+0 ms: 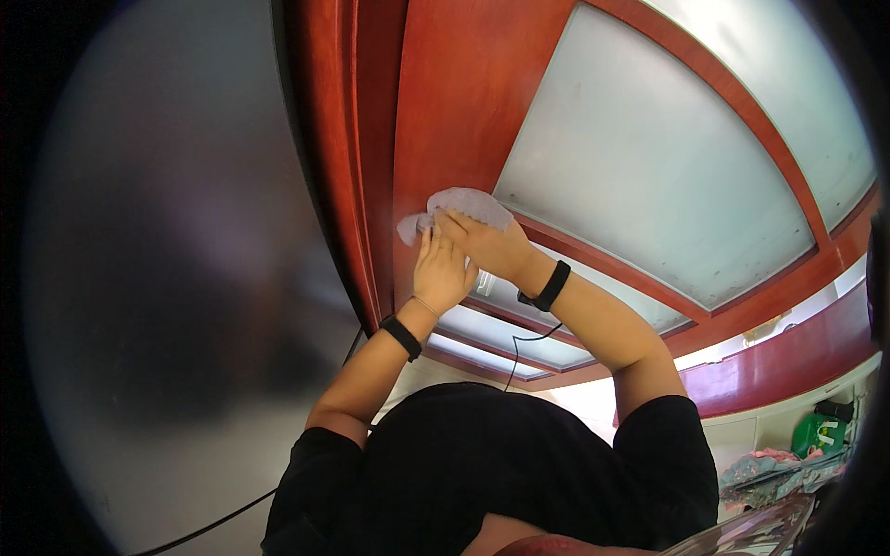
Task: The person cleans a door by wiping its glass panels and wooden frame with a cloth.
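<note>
A thin, pale grey cloth point(473, 203) lies against the reddish wooden stile of a door point(452, 104), its left part bunched up. My left hand point(443, 272) reaches up to the bunched part, with its fingertips gripping the cloth. Close against it, my right hand point(490, 243) holds the wider spread of cloth, its fingers bent over the fabric. The two hands touch near the fingertips. Some of the cloth is hidden behind my right hand. Beside the stile, a frosted glass pane point(660, 153) is set in the wooden frame, with dark specks along its lower edge.
A dark, glossy panel point(174, 264) stands close on the left, beside the wooden door frame point(337, 139). A thin black cable point(516, 358) hangs near my right forearm. At lower right are a green container point(817, 434) and a heap of patterned fabric point(761, 476).
</note>
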